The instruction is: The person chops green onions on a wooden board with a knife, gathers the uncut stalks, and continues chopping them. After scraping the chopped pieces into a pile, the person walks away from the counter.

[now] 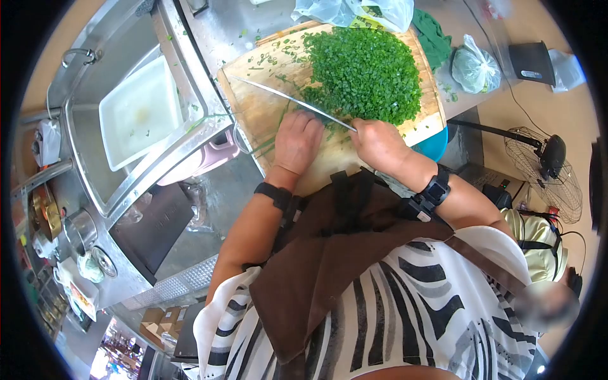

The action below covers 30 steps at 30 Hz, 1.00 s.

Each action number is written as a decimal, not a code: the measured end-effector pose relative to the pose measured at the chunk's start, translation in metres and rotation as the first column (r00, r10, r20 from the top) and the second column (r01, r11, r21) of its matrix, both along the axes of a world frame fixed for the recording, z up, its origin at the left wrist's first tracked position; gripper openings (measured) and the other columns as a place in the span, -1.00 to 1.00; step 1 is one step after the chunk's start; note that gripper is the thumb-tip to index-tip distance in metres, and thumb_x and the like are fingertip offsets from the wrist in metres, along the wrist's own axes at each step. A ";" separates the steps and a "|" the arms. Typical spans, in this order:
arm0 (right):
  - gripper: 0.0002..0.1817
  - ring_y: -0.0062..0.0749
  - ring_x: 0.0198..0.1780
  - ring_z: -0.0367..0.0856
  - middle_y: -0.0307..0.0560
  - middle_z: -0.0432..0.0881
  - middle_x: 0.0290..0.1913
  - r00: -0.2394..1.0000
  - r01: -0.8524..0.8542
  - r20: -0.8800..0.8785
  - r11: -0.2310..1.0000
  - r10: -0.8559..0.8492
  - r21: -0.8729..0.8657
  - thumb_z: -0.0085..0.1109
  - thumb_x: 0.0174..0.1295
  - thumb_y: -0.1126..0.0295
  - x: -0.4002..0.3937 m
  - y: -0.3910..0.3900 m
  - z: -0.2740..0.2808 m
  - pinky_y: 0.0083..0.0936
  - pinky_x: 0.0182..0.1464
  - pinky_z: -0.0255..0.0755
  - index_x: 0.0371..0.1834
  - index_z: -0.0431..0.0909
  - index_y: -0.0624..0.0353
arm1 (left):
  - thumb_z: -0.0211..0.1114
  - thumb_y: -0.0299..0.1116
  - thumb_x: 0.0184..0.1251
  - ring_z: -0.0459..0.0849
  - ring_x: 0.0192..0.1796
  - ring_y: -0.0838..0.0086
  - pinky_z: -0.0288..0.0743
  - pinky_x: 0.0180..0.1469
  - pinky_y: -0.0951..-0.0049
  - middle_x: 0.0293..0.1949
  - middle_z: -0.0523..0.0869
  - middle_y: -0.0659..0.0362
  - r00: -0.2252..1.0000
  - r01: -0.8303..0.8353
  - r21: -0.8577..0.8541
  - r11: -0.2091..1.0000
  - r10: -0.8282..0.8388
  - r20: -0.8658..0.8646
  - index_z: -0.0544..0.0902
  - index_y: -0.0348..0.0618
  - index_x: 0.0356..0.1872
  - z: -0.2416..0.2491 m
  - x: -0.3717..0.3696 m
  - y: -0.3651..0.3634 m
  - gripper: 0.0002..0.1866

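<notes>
A wooden cutting board (250,107) lies in front of me, with a large heap of chopped green onion (367,73) on its right part. My right hand (379,144) is wrapped round the handle of a long knife (278,94), whose blade points to the board's upper left corner. Close beside the blade, on its near side, my left hand (299,140) has its fingers curled down on green onion stalks (266,145) that stick out to the left. The stalks under the fingers are hidden. Loose cut rings (272,58) lie scattered on the board's upper left.
A sink with a white tray (140,114) stands at the left. Beyond the board are plastic bags (354,12), a green cloth (432,38) and a tied bag (475,66). At the right are a fan (551,158) and another person in a yellow top (538,244).
</notes>
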State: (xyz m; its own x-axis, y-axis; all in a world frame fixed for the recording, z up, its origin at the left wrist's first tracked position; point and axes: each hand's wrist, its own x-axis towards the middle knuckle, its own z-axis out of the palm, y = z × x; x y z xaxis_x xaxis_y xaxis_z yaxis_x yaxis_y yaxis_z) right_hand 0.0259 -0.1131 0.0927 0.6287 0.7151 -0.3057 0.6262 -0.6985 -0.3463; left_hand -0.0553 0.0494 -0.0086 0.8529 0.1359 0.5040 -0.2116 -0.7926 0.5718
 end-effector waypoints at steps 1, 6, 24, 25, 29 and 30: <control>-0.84 0.19 -0.41 0.63 0.23 0.63 -0.48 1.000 -0.008 0.012 0.999 0.007 0.050 0.02 0.21 0.42 0.003 -0.004 0.001 -0.01 -0.32 0.51 -0.31 0.50 0.32 | 0.38 -0.48 0.04 0.57 -0.19 0.17 0.48 -0.11 0.23 -0.34 0.57 0.10 1.000 -0.006 -0.021 1.000 0.005 -0.011 0.59 -0.15 -0.41 0.000 0.002 -0.001 -0.88; -0.84 0.21 -0.42 0.61 0.25 0.60 -0.51 1.000 -0.017 -0.011 0.998 0.017 -0.060 0.05 0.25 0.41 -0.010 -0.035 0.039 -0.01 -0.33 0.50 -0.33 0.49 0.31 | 0.38 -0.47 0.04 0.57 -0.22 0.16 0.48 -0.14 0.21 -0.34 0.59 0.11 1.000 -0.025 -0.102 0.994 0.026 0.005 0.60 -0.15 -0.44 -0.006 0.000 -0.002 -0.89; -0.80 0.23 -0.39 0.61 0.27 0.61 -0.48 0.998 0.040 -0.050 0.999 -0.040 0.008 0.06 0.25 0.37 0.008 -0.007 0.001 0.06 -0.26 0.48 -0.23 0.54 0.30 | 0.43 -0.44 0.00 0.56 -0.09 0.21 0.46 -0.04 0.22 -0.27 0.62 0.18 0.997 -0.030 -0.119 0.992 0.021 -0.073 0.66 -0.07 -0.38 0.003 -0.007 0.004 -0.86; -0.81 0.22 -0.39 0.61 0.27 0.61 -0.49 0.999 0.035 -0.035 0.999 -0.034 0.030 0.07 0.24 0.38 0.006 -0.010 0.002 0.05 -0.28 0.48 -0.23 0.53 0.31 | 0.43 -0.45 0.00 0.56 -0.11 0.20 0.47 -0.06 0.22 -0.27 0.62 0.17 0.994 -0.048 -0.143 0.989 0.033 -0.103 0.66 -0.09 -0.37 0.003 -0.007 0.005 -0.85; -0.85 0.22 -0.42 0.61 0.28 0.60 -0.50 1.000 0.015 -0.009 1.000 -0.015 0.026 0.09 0.21 0.42 -0.005 -0.026 0.028 0.03 -0.32 0.48 -0.30 0.48 0.31 | 0.43 -0.46 0.01 0.59 -0.17 0.16 0.49 -0.13 0.21 -0.28 0.62 0.12 0.998 -0.032 -0.163 0.986 0.021 -0.067 0.66 -0.11 -0.36 -0.005 -0.007 0.002 -0.85; -0.85 0.22 -0.42 0.61 0.28 0.60 -0.50 1.000 0.019 -0.008 1.000 -0.018 0.021 0.09 0.21 0.42 -0.007 -0.031 0.037 0.03 -0.32 0.48 -0.30 0.48 0.31 | 0.41 -0.48 0.01 0.58 -0.20 0.19 0.50 -0.16 0.23 -0.31 0.60 0.13 0.999 -0.031 -0.126 0.992 0.027 -0.031 0.65 -0.14 -0.38 -0.003 -0.005 0.001 -0.87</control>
